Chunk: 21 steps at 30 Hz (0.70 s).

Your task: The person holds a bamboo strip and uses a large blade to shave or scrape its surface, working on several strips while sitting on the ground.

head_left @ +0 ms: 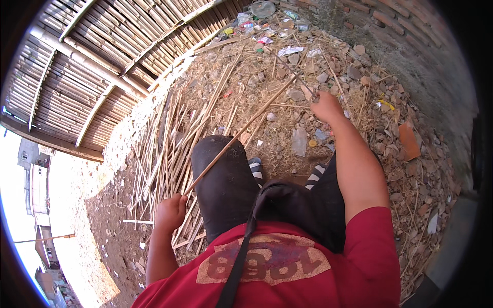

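Observation:
A long, thin bamboo stick (pixel 246 132) slants up and away across my left knee. My left hand (pixel 170 211) is closed round its near end. Out ahead on the right, my right hand (pixel 327 108) grips a narrow, dark, knife-like tool (pixel 307 87). The tip of that tool meets or crosses the far end of the stick; whether they touch, I cannot tell. My fingers hide the tool's handle. A loose heap of split bamboo strips (pixel 172 138) lies on the ground left of my legs.
A bamboo slat panel (pixel 102 61) rises at the upper left. Along the right runs a brick wall (pixel 405 31). Rubble, dry straw and litter cover the ground, with an orange brick piece (pixel 409 141) and a clear plastic wrapper (pixel 299 141) among them. A black bag (pixel 292 205) rests on my lap.

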Available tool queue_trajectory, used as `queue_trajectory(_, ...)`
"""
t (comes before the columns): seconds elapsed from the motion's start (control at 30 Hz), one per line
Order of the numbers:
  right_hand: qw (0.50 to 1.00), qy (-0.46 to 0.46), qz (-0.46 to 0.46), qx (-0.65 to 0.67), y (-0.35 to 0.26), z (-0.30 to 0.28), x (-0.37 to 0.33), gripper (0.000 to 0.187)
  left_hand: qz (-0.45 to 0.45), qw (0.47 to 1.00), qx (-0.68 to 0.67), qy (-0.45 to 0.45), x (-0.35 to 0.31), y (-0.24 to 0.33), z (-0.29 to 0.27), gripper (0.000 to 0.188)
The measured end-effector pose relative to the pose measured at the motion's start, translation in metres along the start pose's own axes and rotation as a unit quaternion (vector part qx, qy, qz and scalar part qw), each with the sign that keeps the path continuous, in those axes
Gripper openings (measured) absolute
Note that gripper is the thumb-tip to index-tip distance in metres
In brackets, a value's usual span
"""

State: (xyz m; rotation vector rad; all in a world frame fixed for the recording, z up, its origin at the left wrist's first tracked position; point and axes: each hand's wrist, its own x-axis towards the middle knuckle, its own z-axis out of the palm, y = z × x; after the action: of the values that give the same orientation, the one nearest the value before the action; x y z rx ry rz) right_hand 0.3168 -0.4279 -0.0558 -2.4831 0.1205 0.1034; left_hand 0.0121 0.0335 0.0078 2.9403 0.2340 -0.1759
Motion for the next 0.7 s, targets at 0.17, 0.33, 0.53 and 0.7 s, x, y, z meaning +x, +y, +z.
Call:
queue_trajectory(0.17, 0.998, -0.015, -0.054, 0.028, -0.041, -0.014, -0.031, 0.033, 0.008, 0.998, -0.057, -0.012, -0.001, 0.019, 0.001, 0.036)
queue_trajectory(0.33, 0.987, -0.068, -0.141, -0.033, -0.052, -0.024, -0.042, 0.03, 0.011, 0.997, -0.071, -0.017, -0.004, 0.014, 0.008, 0.037)
queue_trajectory(0.53, 0.963, -0.1, -0.247, -0.042, -0.057, -0.013, -0.049, 0.03, -0.014, 0.989, -0.135, -0.059, -0.001, 0.014, 0.006, 0.044)
queue_trajectory(0.7, 0.958, -0.113, -0.247, -0.088, -0.062, -0.023, -0.054, 0.032, -0.043, 0.975, -0.188, -0.109, 0.0, 0.005, 0.01, 0.047)
